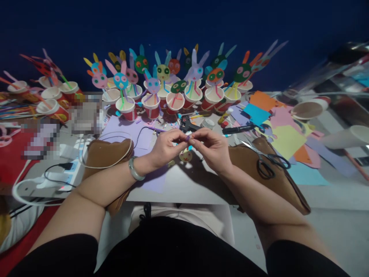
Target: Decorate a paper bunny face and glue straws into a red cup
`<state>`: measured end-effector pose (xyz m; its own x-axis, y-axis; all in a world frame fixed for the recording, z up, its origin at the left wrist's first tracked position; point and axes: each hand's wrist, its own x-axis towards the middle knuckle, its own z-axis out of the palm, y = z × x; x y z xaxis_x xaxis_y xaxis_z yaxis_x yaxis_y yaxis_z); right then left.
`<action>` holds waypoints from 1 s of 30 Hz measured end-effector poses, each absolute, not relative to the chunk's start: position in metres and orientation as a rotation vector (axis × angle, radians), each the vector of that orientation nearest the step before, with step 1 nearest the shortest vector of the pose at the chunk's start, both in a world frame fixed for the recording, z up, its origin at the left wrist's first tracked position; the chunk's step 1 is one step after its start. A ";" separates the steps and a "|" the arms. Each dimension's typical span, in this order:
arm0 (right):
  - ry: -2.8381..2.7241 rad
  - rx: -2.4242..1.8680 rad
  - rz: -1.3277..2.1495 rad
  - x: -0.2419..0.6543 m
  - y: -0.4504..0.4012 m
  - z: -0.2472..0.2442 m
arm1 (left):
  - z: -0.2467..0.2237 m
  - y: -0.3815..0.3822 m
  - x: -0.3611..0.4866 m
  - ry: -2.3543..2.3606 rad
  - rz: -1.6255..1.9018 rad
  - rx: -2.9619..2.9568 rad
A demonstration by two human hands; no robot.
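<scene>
Above the middle of the table, my left hand (pixel 168 145) and my right hand (pixel 211 148) meet at the fingertips. Both pinch a small purple piece (pixel 188 138), mostly covered by the fingers; it looks like paper, though its shape is hard to make out. Just below the fingers lies a small pale yellow paper face (pixel 185 155) with coloured marks. A black glue gun (pixel 188 125) rests behind my hands. Purple paper sheets (pixel 154 181) lie under and beside my left hand.
Several red-and-white paper cups (pixel 151 105) with paper rabbit heads on straws stand along the back. Open scissors (pixel 265 159) lie on a brown cushion (pixel 250 173) at right, near coloured paper scraps (pixel 288 134). At left are a power strip (pixel 73 169) and cables.
</scene>
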<state>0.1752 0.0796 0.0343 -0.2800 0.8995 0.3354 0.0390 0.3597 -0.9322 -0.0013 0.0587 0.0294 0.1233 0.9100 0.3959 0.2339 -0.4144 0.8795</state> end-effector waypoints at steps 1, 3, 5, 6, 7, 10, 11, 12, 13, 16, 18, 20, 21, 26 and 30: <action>-1.626 -0.861 1.084 0.176 0.080 0.034 | 0.030 0.059 -0.001 1.106 1.312 1.727; -1.625 -0.871 1.071 0.176 0.082 0.031 | 0.030 0.060 0.000 1.090 1.270 1.650; -1.602 -0.871 1.061 0.176 0.083 0.028 | 0.028 0.061 0.000 1.073 1.233 1.586; -1.580 -0.863 1.059 0.176 0.084 0.026 | 0.026 0.062 0.000 1.055 1.211 1.566; -1.555 -0.853 1.060 0.176 0.085 0.024 | 0.025 0.063 0.000 1.028 1.183 1.549; -1.486 -0.829 1.079 0.177 0.088 0.021 | 0.020 0.065 0.000 0.926 1.092 1.493; -1.480 -0.828 1.093 0.177 0.089 0.021 | 0.020 0.065 0.000 0.895 1.061 1.473; -1.483 -0.830 1.110 0.178 0.090 0.022 | 0.020 0.065 0.000 0.871 1.029 1.457; -1.495 -0.834 1.126 0.178 0.090 0.023 | 0.021 0.065 -0.001 0.850 0.996 1.445; -1.574 -0.848 1.144 0.180 0.092 0.027 | 0.025 0.064 -0.004 0.804 0.921 1.433; -1.608 -0.851 1.127 0.181 0.092 0.028 | 0.026 0.065 -0.005 0.784 0.894 1.427; -1.605 -0.854 1.122 0.180 0.093 0.027 | 0.026 0.067 -0.005 0.785 0.876 1.413; -1.594 -0.860 1.129 0.180 0.094 0.026 | 0.025 0.068 -0.005 0.789 0.864 1.406; -1.509 -0.904 1.198 0.176 0.098 0.017 | 0.025 0.070 -0.006 0.791 0.785 1.350; -1.478 -0.899 1.281 0.173 0.101 0.017 | 0.031 0.067 -0.009 0.772 0.758 1.318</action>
<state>0.1730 0.1012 0.0173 -0.2790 0.9416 0.1887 -0.0533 0.1810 -0.9820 -0.0089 0.0672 0.0306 0.5433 0.8375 -0.0589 -0.0436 0.0982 0.9942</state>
